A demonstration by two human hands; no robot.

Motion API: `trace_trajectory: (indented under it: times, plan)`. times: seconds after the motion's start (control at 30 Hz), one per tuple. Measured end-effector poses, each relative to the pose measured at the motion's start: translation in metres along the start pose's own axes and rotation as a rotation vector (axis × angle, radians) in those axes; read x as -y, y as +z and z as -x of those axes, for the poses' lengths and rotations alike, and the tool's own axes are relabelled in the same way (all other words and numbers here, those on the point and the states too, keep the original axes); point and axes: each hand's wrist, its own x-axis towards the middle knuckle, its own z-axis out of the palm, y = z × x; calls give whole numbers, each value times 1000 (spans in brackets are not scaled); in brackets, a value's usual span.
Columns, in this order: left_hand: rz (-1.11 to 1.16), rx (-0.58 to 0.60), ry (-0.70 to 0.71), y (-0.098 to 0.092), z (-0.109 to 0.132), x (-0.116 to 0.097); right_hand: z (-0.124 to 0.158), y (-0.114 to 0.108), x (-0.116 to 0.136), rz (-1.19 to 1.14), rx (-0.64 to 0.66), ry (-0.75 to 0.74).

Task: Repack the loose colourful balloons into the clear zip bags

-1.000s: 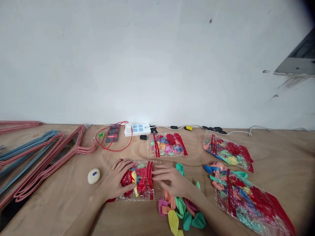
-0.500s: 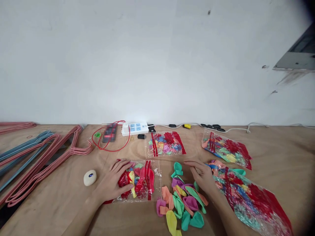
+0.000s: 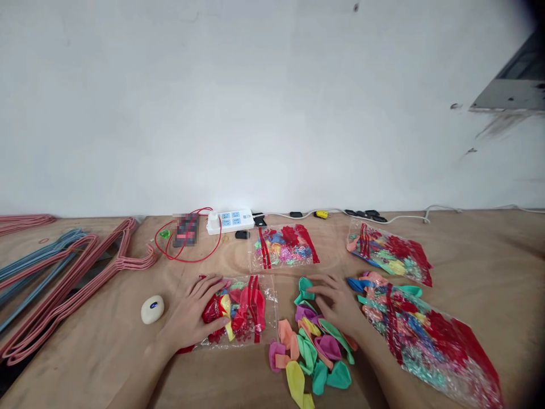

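Observation:
My left hand (image 3: 193, 318) lies spread over the left part of a clear plastic bag (image 3: 268, 292) with red bands, pressing on it. Colourful balloons (image 3: 246, 307) show through the plastic. My right hand (image 3: 336, 301) hovers over the far end of a loose pile of balloons (image 3: 306, 346) in green, orange, purple and yellow. Its fingertips are at a green balloon (image 3: 304, 289) at the top of this pile; I cannot tell whether they touch it. The fingers are slightly bent and apart. Part of the pile is hidden under this hand.
More balloon bags lie at the back middle (image 3: 285, 245), back right (image 3: 389, 253) and front right (image 3: 434, 341). Pink hangers (image 3: 85, 295) and blue hangers (image 3: 42, 255) occupy the left. A power strip (image 3: 230, 220), a red cable (image 3: 200, 261) and a white round case (image 3: 152, 309) are also there.
My right hand has moved left, its fingers now at the green balloon. My left hand stays on the bag. The whole view has shifted slightly.

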Motion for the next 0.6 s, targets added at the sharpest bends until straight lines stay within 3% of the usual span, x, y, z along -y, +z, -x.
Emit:
trace_trajectory:
  times: [0.33,0.6]
  plan:
    - [6,-4,4,0,0,-1,2,8,-5,36,42,126]
    - [5,-18,13,-2,-1,-2,2,5,-1,-301,-101,237]
